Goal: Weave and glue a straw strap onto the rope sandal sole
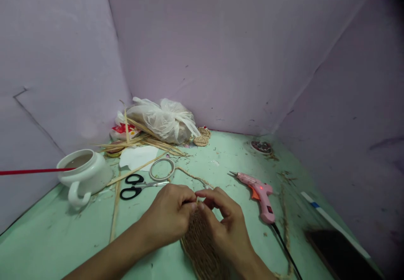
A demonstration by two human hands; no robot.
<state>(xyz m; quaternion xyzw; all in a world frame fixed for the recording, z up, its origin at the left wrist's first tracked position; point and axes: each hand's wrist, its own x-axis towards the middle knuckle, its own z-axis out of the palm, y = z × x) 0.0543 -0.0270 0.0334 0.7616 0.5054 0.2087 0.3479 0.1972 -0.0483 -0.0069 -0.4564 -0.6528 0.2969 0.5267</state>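
A brown, ridged, elongated piece of coiled cord [200, 248] points away from me at the front of the table, its near end cut off by the frame. At its far tip my left hand [168, 215] is closed, thumb against the bent forefinger. Opposite it, my right hand [225, 221] pinches at the same tip with thumb and forefinger. The fingers hide what exactly is gripped there. Beyond the hands a braided cord [192, 175] runs over the table towards them.
A pink glue gun [257, 191] with a red light lies right, its black cable running forward. Black-handled scissors [135, 189], a tape roll [162, 169] and a white pot [85, 175] stand left. Behind are straw strips [148, 141] and a white plastic bag [167, 120]. A dark flat object [337, 252] lies front right.
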